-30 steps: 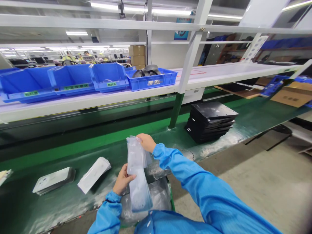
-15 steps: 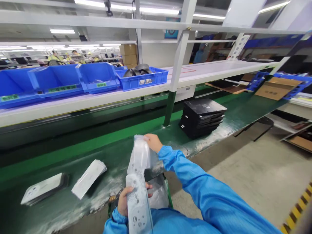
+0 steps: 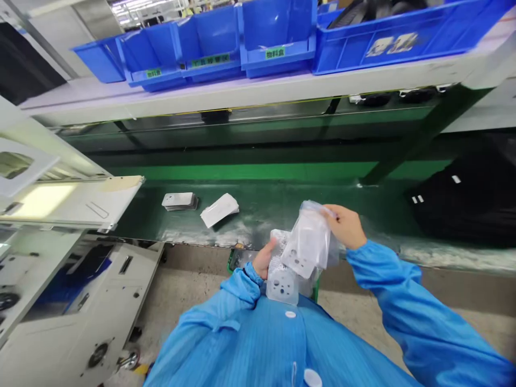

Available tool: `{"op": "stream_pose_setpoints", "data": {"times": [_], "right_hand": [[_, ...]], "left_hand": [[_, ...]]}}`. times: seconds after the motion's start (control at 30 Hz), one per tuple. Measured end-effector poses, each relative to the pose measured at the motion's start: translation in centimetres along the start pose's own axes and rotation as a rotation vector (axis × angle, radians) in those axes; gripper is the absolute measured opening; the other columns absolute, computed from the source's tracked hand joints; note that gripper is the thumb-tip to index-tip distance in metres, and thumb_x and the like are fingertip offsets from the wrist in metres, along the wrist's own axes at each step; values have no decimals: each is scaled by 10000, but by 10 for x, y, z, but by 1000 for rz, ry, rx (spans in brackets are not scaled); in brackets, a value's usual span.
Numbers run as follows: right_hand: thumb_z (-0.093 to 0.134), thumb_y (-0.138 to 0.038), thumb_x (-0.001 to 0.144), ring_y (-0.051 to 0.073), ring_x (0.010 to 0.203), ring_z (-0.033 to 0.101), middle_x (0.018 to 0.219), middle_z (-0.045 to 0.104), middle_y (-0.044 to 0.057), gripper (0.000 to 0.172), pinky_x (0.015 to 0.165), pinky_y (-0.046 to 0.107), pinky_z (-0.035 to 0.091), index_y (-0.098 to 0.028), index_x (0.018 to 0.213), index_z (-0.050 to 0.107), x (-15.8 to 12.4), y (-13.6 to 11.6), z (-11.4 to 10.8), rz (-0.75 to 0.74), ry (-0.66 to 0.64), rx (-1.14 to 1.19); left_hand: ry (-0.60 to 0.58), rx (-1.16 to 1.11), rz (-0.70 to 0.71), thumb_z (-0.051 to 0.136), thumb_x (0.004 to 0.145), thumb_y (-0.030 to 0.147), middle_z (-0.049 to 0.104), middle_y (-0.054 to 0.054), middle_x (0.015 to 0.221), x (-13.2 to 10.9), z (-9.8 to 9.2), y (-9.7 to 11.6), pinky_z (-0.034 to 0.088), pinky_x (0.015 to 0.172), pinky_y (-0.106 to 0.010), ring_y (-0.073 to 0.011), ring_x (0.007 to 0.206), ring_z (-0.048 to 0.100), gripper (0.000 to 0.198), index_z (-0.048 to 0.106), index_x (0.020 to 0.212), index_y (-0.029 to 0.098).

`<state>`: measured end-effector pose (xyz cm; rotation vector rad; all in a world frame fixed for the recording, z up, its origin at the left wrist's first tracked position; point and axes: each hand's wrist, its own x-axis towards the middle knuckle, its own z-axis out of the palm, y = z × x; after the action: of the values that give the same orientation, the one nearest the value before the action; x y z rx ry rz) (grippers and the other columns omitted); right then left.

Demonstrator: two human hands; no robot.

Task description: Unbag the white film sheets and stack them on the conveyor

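Observation:
My left hand (image 3: pixel 265 259) is closed around the edge of a whitish flat panel (image 3: pixel 282 287) with rounded corners and several holes, just in front of my body. My right hand (image 3: pixel 344 226) pinches the upper edge of a clear plastic bag (image 3: pixel 313 236). From the bag's lower end shows a holed panel end (image 3: pixel 297 262), tilted and overlapping the panel in my left hand. Whether the two pieces are joined is hard to make out. On the bench to the left lie a stack of similar panels (image 3: pixel 179 201) and a white wrapped piece (image 3: pixel 220 209).
The green bench (image 3: pixel 266 201) runs across in front of me. Beneath my hands is a green-rimmed bin (image 3: pixel 230 262), partly hidden. Blue bins (image 3: pixel 278 32) line the shelf (image 3: pixel 226 88) above. Black stacked parts (image 3: pixel 467 193) stand at right; a white machine (image 3: pixel 121 274) stands at left.
My view has swung left and down. The bag in my right hand has shifted and now hangs tilted to the right of the panel's upper part. My left hand still grips the panel.

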<state>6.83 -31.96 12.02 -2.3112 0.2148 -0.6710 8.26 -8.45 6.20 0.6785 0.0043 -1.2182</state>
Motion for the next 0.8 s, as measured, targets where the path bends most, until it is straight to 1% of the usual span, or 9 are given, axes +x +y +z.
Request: {"op": "stream_pose_setpoints", "data": {"times": [0.03,0.1,0.2,0.33,0.47,0.53,0.63,0.73,0.8], "right_hand": [[430,-392,752,207,750,616,821,678,89,353,704,327,500,-149,820,677,-8,-4,6,-57,-17,-14],[393,-349,767,207,780,621,833,677,92,341,724,325,500,-156,817,669,-20,-10,16,-139,-35,-36],[393,-395,804,208,764,617,818,671,93,349,701,319,492,-164,816,654,-26,-15,21,-119,-16,-60],[389,-495,812,198,669,582,732,644,74,413,633,308,457,-159,827,628,-19,-17,16,41,52,-51],[437,-545,735,172,599,514,645,598,42,439,566,284,408,-146,791,614,-6,-10,5,242,146,38],[491,-514,683,167,637,512,691,602,42,420,590,280,412,-135,825,603,0,-6,-5,358,150,184],[475,-402,687,168,706,537,798,618,71,378,630,280,439,-110,908,571,1,-5,-25,518,106,383],[455,-295,733,155,628,544,710,617,62,240,570,263,452,-108,805,586,-13,-10,-44,587,38,379],[445,-244,773,144,643,549,687,616,21,193,572,236,451,-131,733,596,-26,-10,-51,611,27,346]], "left_hand": [[69,29,10,796,494,507,657,-133,845,-1,0,-1,441,894,-434,-314,929,605,637,617,922,70],[177,85,27,851,398,317,660,-117,797,-3,1,-2,457,853,-428,-296,824,626,592,621,880,62],[209,115,80,872,344,249,661,-113,815,-9,10,-2,474,788,-408,-260,743,626,630,627,891,55],[193,110,86,887,317,218,658,-100,822,-15,23,1,487,707,-327,-205,703,613,644,638,889,60],[177,132,76,888,316,204,655,-93,798,-17,25,5,496,669,-296,-186,680,609,615,633,858,63],[196,158,83,887,319,224,655,-99,824,-18,26,6,504,678,-312,-207,706,618,626,627,867,69],[267,238,66,882,326,267,656,-114,911,-21,25,3,512,754,-366,-270,821,630,669,623,917,93],[321,356,-29,871,336,359,665,-112,907,-21,14,-3,517,794,-434,-320,855,632,712,633,966,128],[296,484,-106,848,408,392,669,-85,907,-14,4,-5,520,818,-456,-329,888,630,640,647,977,179]]}}
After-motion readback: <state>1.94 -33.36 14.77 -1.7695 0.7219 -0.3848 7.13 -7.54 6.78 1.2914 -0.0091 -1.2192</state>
